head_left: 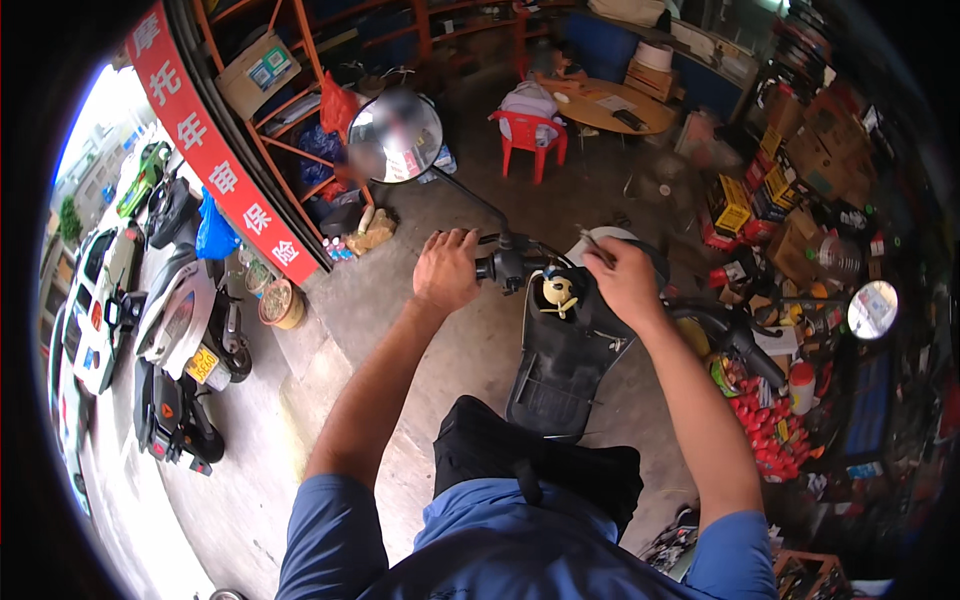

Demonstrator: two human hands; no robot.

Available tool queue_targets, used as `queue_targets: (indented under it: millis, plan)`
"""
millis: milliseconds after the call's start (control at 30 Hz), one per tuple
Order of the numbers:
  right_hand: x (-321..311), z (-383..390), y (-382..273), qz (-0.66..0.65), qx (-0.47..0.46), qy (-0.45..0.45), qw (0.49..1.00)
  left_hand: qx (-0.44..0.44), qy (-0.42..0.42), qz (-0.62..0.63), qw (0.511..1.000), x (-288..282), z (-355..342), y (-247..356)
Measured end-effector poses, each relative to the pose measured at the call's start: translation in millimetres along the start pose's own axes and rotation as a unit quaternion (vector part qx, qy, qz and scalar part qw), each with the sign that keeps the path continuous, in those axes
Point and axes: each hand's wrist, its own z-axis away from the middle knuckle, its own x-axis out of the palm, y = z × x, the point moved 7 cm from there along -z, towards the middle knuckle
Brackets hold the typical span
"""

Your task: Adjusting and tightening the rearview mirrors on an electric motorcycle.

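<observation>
A scooter stands in front of me, with its black footboard below the handlebar. My left hand is closed round the left handlebar grip, beside the black switch housing. Above that side, a round mirror rises on a black stem. Over the front of the scooter, my right hand pinches a small, thin, dark thing whose kind I cannot make out. Between the hands, a cream-yellow round trinket sits in the front compartment. The right handlebar grip is apart from my right hand.
Parked scooters stand outside at left, past a red sign post. A potted plant is near the doorway. Boxes and red packets crowd the right side. A red chair and round table stand ahead.
</observation>
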Motion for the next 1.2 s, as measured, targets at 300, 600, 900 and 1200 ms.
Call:
queue_targets:
  millis: [300,600,900,1200]
  plan:
    - [81.8,-59.7,18.6,-0.014,0.027,-0.143,0.989,-0.015,-0.006,0.016,1.000,3.5,2.2,-4.2]
    - [87.1,-61.0,32.7,-0.021,0.075,-0.134,0.988,-0.024,-0.023,0.020,0.999,2.7,-3.6,-6.2]
    - [88.2,-61.7,23.1,0.075,0.080,-0.165,0.980,-0.039,-0.049,0.031,0.998,5.0,-2.6,-5.7]
    - [83.9,-60.1,7.4,0.160,0.064,-0.188,0.967,-0.020,-0.021,0.041,0.999,-3.9,-1.3,-4.1]
